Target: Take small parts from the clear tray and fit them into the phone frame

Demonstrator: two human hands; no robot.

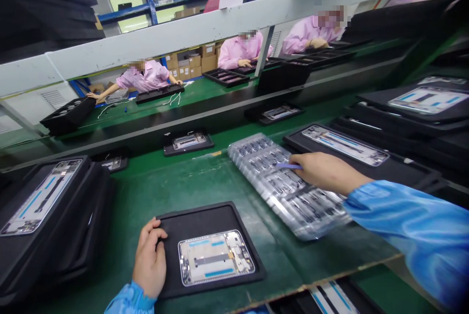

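My left hand (150, 258) is closed over the left edge of a black foam tray (216, 214). In that tray lies an open phone chassis (216, 258) with a metal plate, blue strips, a dark flat cable and a circuit board at one end. My right hand (324, 170) pinches a slim purple tool (288, 166); its exact kind is unclear. The tool's tip is over a clear plastic blister tray (271, 192) holding rows of small dark parts. Whether the tip touches a part, I cannot tell. My right forearm hides part of the blister tray's right end.
Stacked black trays with phone chassis stand at left (80, 236) and right (399, 133). Another loaded tray (293, 140) lies behind my right hand. More trays (188, 143) sit along the green bench's (164, 184) far side. Co-workers in pink (150, 77) work across a divider.
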